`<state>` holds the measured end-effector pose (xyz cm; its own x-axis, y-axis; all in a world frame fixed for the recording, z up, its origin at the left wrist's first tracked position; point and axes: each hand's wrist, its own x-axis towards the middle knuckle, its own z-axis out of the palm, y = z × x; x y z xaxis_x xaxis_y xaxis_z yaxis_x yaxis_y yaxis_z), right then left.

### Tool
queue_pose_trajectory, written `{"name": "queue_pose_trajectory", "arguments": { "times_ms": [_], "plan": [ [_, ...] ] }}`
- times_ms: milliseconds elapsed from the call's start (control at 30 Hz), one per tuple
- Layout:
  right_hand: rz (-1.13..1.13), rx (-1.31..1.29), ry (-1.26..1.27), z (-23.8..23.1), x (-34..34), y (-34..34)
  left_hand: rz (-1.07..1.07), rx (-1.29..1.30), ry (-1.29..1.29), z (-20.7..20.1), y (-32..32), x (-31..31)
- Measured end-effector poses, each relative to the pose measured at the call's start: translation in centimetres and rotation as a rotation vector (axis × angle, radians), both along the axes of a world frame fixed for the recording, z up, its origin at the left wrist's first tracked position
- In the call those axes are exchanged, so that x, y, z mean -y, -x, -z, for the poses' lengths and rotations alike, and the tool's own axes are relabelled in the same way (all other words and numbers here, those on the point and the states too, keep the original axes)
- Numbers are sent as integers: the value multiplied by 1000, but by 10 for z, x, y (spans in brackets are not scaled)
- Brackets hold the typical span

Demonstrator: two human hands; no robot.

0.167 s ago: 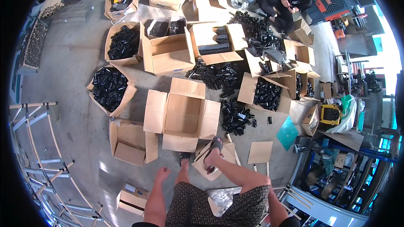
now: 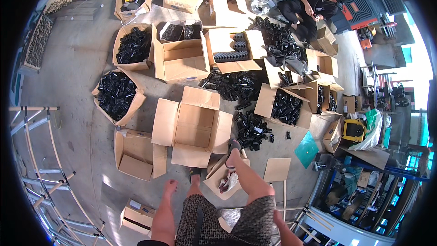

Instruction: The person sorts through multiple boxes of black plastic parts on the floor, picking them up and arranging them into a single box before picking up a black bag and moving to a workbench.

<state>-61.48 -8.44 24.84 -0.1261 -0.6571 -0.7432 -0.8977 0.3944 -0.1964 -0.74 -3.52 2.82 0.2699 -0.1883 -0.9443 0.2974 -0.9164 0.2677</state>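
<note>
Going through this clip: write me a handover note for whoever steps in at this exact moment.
Left hand: open and empty, hanging beside the thigh above the small empty carton.
Right hand: only the forearm shows at the lower edge, so its state is unclear.
Right foot is forward, between the large empty carton and the loose black parts on the floor.
Done: the carton of black parts at left looks full.
Left: both empty cartons and the floor piles.
A seated person works at the far side.
</note>
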Motion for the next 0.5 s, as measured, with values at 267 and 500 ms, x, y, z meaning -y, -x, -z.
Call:
{"name": "queue_pose_trajectory", "arguments": {
  "times_ms": [267,500],
  "plan": [
    [-82,-140,-295,-5,54,-42,3,-54,-179,75,1,74],
    [-226,-101,-320,49,118,-11,-437,-210,-170,173,45,163]
  ]
}}
